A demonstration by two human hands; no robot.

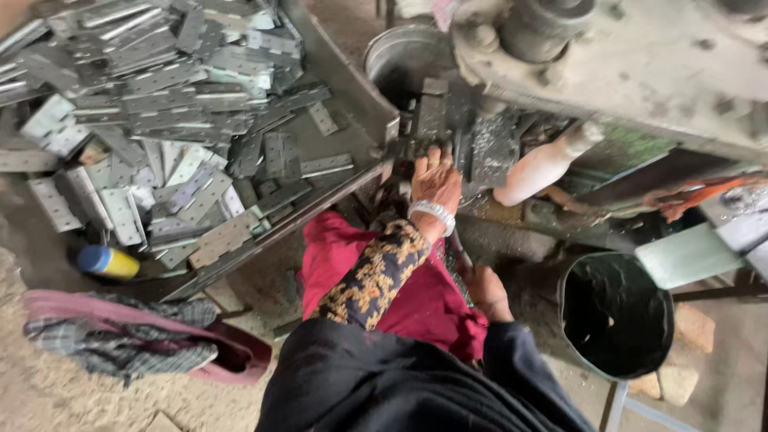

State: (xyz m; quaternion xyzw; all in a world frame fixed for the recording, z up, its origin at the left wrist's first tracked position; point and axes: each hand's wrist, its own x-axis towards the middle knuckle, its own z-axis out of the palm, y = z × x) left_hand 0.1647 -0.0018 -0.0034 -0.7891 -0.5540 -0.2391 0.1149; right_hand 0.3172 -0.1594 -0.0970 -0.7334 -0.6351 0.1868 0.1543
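Nearest the camera we note a dark shawl (pixel 384 384) and red cloth (pixel 416 296) over the lap, the person seated low before a press machine (pixel 640 64). The right hand (pixel 486 292) rests down near the lap, partly behind cloth; we cannot tell whether it is spread or closed. The left hand (pixel 434 182), white bangle (pixel 433 213) at the wrist and patterned sleeve (pixel 376 276) behind it, reaches forward, fingers bent over a dark hinge plate (pixel 430 116) at the machine's bed; probably steadying it, though the grip itself is not clear. To our left a sloped metal tray (pixel 352 88) carries a heap of pale hinge leaves (pixel 160 104), its tilt seemingly bringing stock toward the hand. A black bucket (pixel 614 316) stands right of the knees, a steel pot (pixel 404 56) beyond the tray's corner. On the dusty earthen floor (pixel 48 392) lie a checked cloth bag (pixel 120 344) and a blue-and-yellow tube (pixel 108 262). The room reads as a grimy workshop.
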